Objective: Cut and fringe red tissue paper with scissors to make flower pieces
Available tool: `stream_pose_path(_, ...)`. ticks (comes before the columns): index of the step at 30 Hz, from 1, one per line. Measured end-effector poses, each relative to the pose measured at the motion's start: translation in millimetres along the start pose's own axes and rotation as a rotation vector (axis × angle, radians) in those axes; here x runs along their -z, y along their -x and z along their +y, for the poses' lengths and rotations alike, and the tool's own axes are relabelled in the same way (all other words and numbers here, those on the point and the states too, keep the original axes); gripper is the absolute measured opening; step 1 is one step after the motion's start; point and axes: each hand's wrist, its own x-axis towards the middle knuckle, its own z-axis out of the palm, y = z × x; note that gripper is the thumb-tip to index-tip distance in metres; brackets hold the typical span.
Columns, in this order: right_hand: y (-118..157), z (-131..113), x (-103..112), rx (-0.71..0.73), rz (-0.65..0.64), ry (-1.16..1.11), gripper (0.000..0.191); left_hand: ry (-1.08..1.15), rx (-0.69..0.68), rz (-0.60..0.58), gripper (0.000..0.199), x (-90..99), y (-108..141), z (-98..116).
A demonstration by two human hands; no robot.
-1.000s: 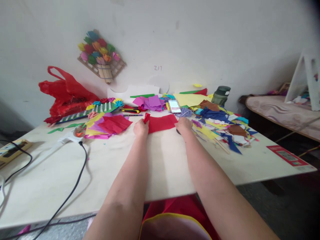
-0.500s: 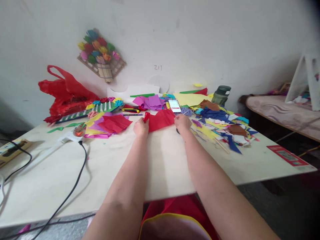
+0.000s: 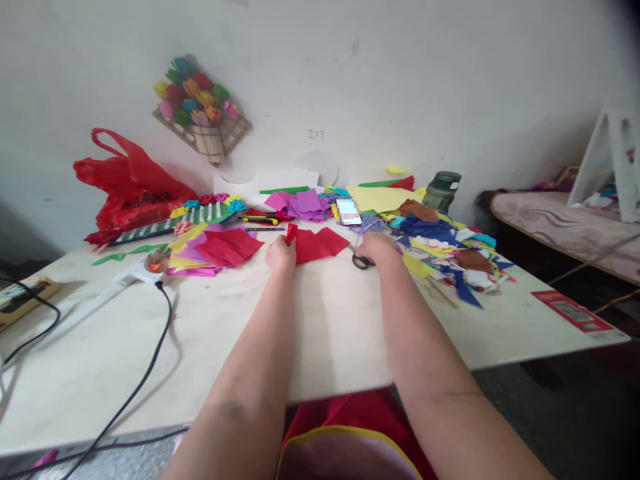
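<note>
My left hand (image 3: 281,255) pinches the left end of a red sheet of crepe paper (image 3: 320,244), whose edge stands up between the fingers. The rest of the sheet spreads to the right, slightly creased. My right hand (image 3: 379,248) is off the sheet, with its fingers curled at a pair of scissors (image 3: 361,262). One black handle loop shows below the fingers; the hand hides part of the scissors. Just behind this hand lies a tangle of purple yarn (image 3: 371,223). Left of my left hand is a stack of coloured paper pieces (image 3: 227,247).
A phone (image 3: 348,212) and purple paper (image 3: 306,204) lie at the back. Paper scraps (image 3: 440,233) cover the right side near a dark bottle (image 3: 442,191). A white power strip (image 3: 143,271) with a black cable (image 3: 163,340) and a red bag (image 3: 133,187) are left.
My right hand has let go of the red paper's right end and moved slightly right to the scissors, whose handle now shows more. My left hand keeps its hold.
</note>
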Motion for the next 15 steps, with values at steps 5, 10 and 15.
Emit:
stream_pose_path(5,7.6,-6.9,3.6,-0.007,-0.118,0.033,0.049,0.016,0.012,0.001,0.032,1.1,0.0,0.1)
stream_pose_path(10,9.4,-10.4,0.9,0.046,-0.059,0.022,0.048,0.019,0.018,-0.001,0.031,2.6,1.5,0.6)
stream_pose_path(15,6.6,-9.5,4.1,0.019,-0.029,-0.004,0.045,0.042,0.028,-0.010,0.031,4.3,2.0,1.2)
